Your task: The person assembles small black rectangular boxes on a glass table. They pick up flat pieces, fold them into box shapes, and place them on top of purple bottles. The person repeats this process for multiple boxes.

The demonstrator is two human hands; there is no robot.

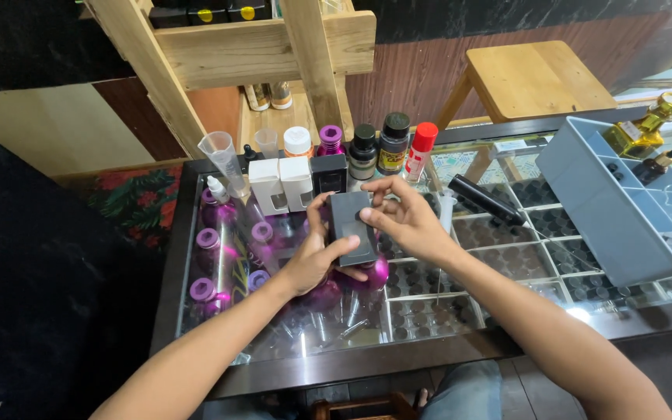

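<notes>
Two hands on one small dark box (pixel 351 227), held up just over the glass counter (pixel 507 257), about the middle of the head view. Left hand (pixel 316 260) cups it from below and the side, thumb lying across the lower front, fingers wrapped around. Right hand (pixel 402 222) pinches the top end with its fingertips. So both grips are closed on the box, neither one loose.

My guess on handling: looks like thin cardboard, light, stiff enough but easy to dent at the corners. Matte faces, so not slippery. Best held by the long side edges, like the left hand does, leaving the end flap free.

Packaging around it:
- two white boxes (pixel 281 185) with little windows, standing side by side just behind the hands
- a black box (pixel 328 173) upright right beside them
- row of bottles behind: white cap, purple cap, two dark ones with black caps (pixel 379 146), one yellowish label, and a white bottle with a red cap (pixel 420 149)
- purple round bottles (pixel 208 241) in a cluster on the left
- clear measuring cup (pixel 223 159) at the back left
- grey divider tray (pixel 616 194) on the right, with a gold bottle (pixel 647 128) at its far end
- black tube (pixel 484 198) lying flat near the right hand

Labels too small to make out anyway.
</notes>
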